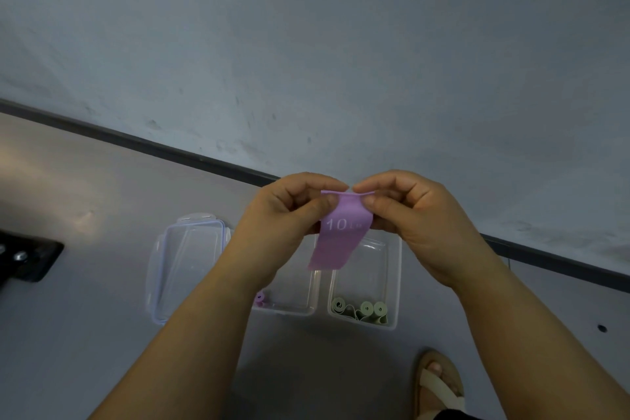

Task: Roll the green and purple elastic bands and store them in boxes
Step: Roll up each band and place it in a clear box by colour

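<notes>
Now both hands, left hand (289,211) and right hand (409,215), pinch the purple band (337,239) top edge, ready to start rolling downward

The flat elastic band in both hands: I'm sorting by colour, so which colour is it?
The flat elastic band is light purple, printed 10 in white; head view.

White "10" on the purple elastic band (337,235), smaller characters after it too blurred to read.
</notes>
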Tool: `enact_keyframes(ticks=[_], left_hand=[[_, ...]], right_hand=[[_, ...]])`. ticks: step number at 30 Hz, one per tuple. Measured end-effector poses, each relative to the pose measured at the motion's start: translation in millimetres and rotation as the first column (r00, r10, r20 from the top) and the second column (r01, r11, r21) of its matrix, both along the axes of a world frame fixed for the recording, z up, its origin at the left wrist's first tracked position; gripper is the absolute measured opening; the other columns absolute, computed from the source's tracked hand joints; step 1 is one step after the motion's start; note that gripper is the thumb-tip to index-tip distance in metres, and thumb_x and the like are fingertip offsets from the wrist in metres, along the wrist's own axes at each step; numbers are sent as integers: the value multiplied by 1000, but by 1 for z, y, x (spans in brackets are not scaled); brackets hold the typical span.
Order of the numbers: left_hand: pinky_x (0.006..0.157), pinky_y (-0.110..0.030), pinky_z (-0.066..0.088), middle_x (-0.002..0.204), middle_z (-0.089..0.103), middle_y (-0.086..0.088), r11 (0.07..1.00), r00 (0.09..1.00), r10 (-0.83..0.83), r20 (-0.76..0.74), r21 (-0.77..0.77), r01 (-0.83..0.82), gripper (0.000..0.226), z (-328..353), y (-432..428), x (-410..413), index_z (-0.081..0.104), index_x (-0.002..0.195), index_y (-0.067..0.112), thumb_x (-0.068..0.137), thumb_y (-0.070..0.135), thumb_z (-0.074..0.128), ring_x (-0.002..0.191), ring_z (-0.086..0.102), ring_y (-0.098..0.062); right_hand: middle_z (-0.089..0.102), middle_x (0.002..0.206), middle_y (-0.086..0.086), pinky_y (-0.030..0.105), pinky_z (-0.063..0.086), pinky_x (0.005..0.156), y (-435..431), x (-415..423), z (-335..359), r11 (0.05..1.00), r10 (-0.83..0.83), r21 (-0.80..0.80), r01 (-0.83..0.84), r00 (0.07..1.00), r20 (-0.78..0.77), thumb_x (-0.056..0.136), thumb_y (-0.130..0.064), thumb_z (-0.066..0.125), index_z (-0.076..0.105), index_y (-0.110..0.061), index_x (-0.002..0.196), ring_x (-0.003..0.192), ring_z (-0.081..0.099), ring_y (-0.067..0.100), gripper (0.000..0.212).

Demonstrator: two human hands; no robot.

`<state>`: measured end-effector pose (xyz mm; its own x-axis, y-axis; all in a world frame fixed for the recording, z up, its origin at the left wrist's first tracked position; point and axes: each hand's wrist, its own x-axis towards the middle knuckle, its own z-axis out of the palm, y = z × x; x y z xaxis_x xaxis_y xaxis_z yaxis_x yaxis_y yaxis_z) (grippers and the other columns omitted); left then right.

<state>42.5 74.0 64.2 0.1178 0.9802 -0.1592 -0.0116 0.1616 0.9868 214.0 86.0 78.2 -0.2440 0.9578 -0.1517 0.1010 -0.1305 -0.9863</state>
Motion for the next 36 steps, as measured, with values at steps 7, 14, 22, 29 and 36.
enact_keyframes(ticks=[7, 14, 22, 29, 36], left_hand=[[72, -31, 57, 82, 71, -4, 1000, 999, -30, -25, -7, 29, 27, 3, -1, 1, 71, 82, 14, 88, -3, 50, 79, 66, -16], [72, -31, 59, 81, 74, -4, 1000, 995, -2, -100, -25, -1, 14, 1, 2, 1, 72, 90, 16, 76, 16, 69, 78, 70, -18], [70, -25, 58, 73, 72, 8, 997, 982, 67, -179, 35, -62, 15, -2, 3, -1, 71, 80, 30, 77, 15, 71, 73, 67, -10], [68, -22, 57, 77, 73, 4, 996, 979, 52, -195, 77, -38, 13, 0, 2, 1, 72, 82, 26, 77, 15, 70, 71, 66, -7], [70, -25, 58, 80, 73, -4, 999, 994, 47, -99, 25, -44, 12, 1, 2, 1, 73, 85, 19, 79, 10, 68, 76, 69, -15]], right_hand=[[69, 77, -15, 21, 56, 70, -3, -3, -2, 982, -14, 188, -21, 983, 180, 87, 0, 56, 67, -28, 77, 75, 65, 5, 32], [68, 84, -10, 32, 56, 74, -4, -3, -4, 972, -15, 230, -41, 972, 236, 86, -2, 58, 66, -30, 78, 80, 65, 14, 30], [71, 82, -2, 23, 56, 74, -1, -4, -4, 1000, 22, -2, -22, 999, 36, 90, -1, 50, 61, -23, 96, 82, 69, 12, 26], [72, 81, -10, 24, 56, 78, -2, -9, -9, 999, 4, 32, -8, 993, 120, 65, -45, 59, 66, -30, 83, 82, 68, 7, 24], [73, 79, -10, 17, 55, 69, -1, -8, -10, 999, -9, 40, 5, 995, 100, 67, -36, 61, 68, -27, 82, 76, 69, 7, 18]])
